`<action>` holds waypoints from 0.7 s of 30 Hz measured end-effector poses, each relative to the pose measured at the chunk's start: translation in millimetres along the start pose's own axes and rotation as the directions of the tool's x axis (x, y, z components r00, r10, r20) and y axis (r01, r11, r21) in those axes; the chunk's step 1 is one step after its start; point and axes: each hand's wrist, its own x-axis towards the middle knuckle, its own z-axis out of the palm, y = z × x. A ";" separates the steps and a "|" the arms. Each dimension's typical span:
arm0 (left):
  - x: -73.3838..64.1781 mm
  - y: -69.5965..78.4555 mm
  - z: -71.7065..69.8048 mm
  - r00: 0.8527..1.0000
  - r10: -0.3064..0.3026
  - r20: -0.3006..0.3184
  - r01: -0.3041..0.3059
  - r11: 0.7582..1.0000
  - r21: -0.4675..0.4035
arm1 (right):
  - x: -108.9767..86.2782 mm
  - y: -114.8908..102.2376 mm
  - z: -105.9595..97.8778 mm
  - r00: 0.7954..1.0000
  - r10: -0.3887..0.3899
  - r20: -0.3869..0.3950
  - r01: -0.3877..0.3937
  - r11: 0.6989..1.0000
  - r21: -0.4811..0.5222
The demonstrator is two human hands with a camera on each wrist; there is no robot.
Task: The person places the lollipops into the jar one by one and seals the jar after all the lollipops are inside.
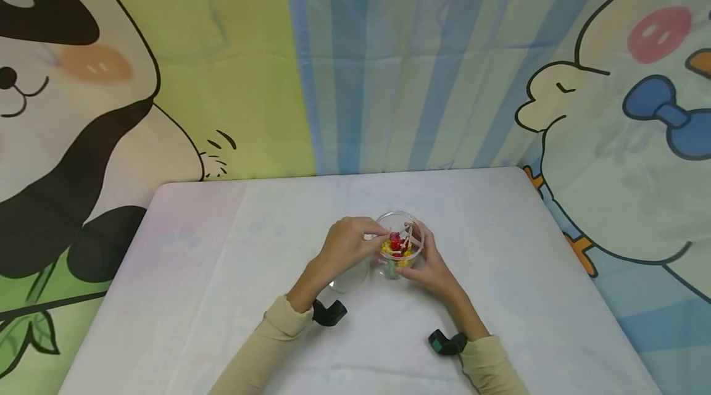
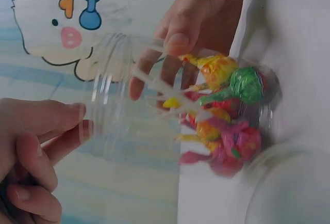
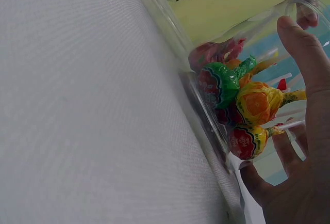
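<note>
A clear plastic jar (image 1: 401,222) stands on the white table with its mouth upward. Several wrapped lollipops lie at its bottom, among them a green one (image 2: 247,85), a yellow-orange one (image 3: 258,102) and a pink one (image 2: 242,142); white sticks (image 2: 157,85) lean up inside. Around the jar's right side, my right hand (image 1: 430,268) grips the wall, thumb on one side and fingers on the other. My left hand (image 1: 350,244) is at the jar's mouth, thumb and forefinger tips close together right at the rim. Nothing shows between them.
A clear round lid-like piece (image 1: 351,279) lies on the table beside the jar, partly under my left hand in the head view. The white tablecloth (image 1: 194,296) reaches back to a printed curtain (image 1: 372,74) with cartoon animals at both sides.
</note>
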 end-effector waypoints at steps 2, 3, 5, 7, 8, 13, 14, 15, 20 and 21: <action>-8.4 -4.6 -9.3 0.998 0.002 -0.064 -0.002 1.000 0.006 | 0.2 0.3 1.4 1.000 0.008 -0.001 -0.008 1.000 -0.015; -12.7 -7.6 -14.7 0.995 -0.004 -0.095 0.004 1.000 0.006 | 0.5 0.2 1.6 1.000 0.014 -0.004 -0.014 1.000 -0.019; -22.0 -15.4 -25.1 0.988 -0.029 -0.151 0.031 0.999 0.015 | 1.4 -0.1 1.6 1.000 0.024 -0.010 -0.024 0.999 -0.028; -32.5 -25.3 -33.9 0.980 -0.075 -0.184 0.082 0.996 0.032 | 2.2 -1.9 1.3 0.999 0.031 -0.008 -0.031 0.999 -0.032; -38.1 -30.4 -37.4 0.976 -0.101 -0.195 0.112 0.993 0.046 | 2.5 -3.5 1.1 1.000 0.031 -0.004 -0.031 0.999 -0.028; -68.6 -56.7 -41.8 0.943 -0.294 -0.155 0.311 0.945 0.100 | 0.8 -26.2 -0.3 0.999 0.043 0.019 -0.043 0.999 -0.010; -74.2 -61.5 -40.9 0.933 -0.334 -0.134 0.349 0.931 0.105 | 0.3 -30.2 -0.2 0.999 0.044 0.021 -0.044 0.999 -0.008; -79.6 -65.7 -39.8 0.922 -0.372 -0.111 0.383 0.918 0.106 | -0.1 -33.9 0.0 0.999 0.048 0.022 -0.047 0.999 -0.009; -98.2 -79.1 -33.0 0.887 -0.462 -0.006 0.461 0.884 0.074 | -1.1 -36.7 -0.3 0.998 0.059 0.017 -0.059 0.998 0.006; -100.8 -80.8 -31.8 0.888 -0.459 0.015 0.458 0.887 0.064 | -1.3 -36.6 -0.2 0.998 0.064 0.019 -0.065 0.998 0.009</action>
